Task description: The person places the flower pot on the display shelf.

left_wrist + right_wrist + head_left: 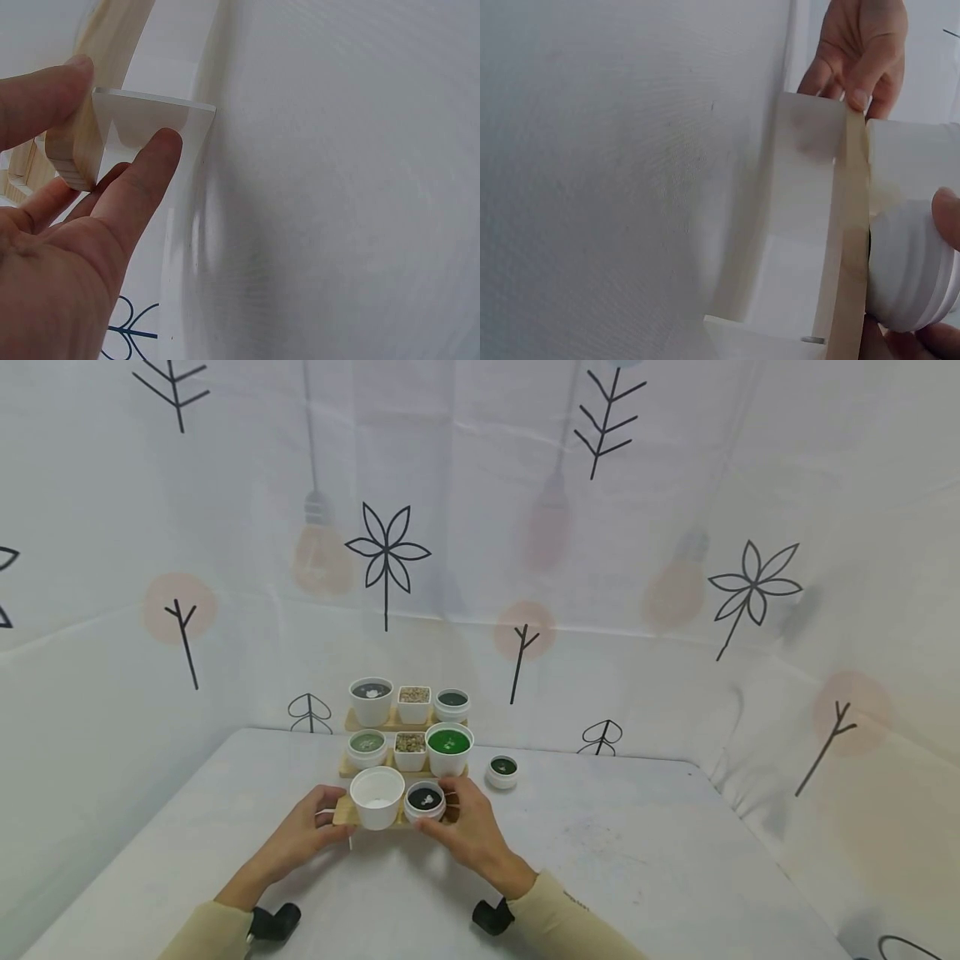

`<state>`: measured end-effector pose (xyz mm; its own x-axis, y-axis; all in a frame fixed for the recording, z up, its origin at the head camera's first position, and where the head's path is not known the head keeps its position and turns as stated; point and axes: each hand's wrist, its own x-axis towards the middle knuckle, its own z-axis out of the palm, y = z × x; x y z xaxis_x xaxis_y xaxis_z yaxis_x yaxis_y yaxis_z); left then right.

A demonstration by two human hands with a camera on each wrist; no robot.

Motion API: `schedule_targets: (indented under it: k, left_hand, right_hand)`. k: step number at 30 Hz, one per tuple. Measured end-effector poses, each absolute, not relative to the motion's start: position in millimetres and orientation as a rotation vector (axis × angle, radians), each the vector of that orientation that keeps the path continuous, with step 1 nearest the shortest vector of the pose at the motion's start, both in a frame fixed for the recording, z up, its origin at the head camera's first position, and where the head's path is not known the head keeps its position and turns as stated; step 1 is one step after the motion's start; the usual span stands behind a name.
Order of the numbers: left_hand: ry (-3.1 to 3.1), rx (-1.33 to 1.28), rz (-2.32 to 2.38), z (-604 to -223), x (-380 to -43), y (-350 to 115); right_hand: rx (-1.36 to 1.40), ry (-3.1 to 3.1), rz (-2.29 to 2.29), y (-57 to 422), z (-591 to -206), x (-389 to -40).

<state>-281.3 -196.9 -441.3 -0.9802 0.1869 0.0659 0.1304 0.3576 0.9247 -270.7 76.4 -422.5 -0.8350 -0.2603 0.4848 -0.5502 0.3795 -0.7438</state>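
On the white table stands a three-step rack of pale wooden boards with white supports. My left hand [306, 825] pinches the left end of the front board [112, 52], thumb on one side and fingers on the other; one fingertip lies near the white support leg [150, 116]. At the board's right end my right hand [474, 831] holds a small white round jar [424, 802] with dark contents, its thumb [946, 217] against the jar's side. Between the hands, an empty white pot [377, 797] sits on the same board.
The middle step bears a pale green jar [367, 748], a square gravel-filled pot [410, 752] and a bright green pot [449, 749]. Behind stand a grey-filled pot [371, 702], another square pot [414, 704] and a dark jar [452, 704]. One loose jar [502, 772] stands right of the rack.
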Motion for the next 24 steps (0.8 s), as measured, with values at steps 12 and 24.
schedule_targets:
  k: [12, 24]
  left_hand:
    - [2.561, 0.276, 1.704, -441.0, -281.7, -196.5]
    - [2.580, 0.251, 1.664, -441.4, -280.4, -196.7]
  right_hand:
    - [0.703, -2.318, 1.442, 72.9, -424.7, -275.3]
    - [0.743, -2.309, 1.404, 76.3, -423.5, -273.7]
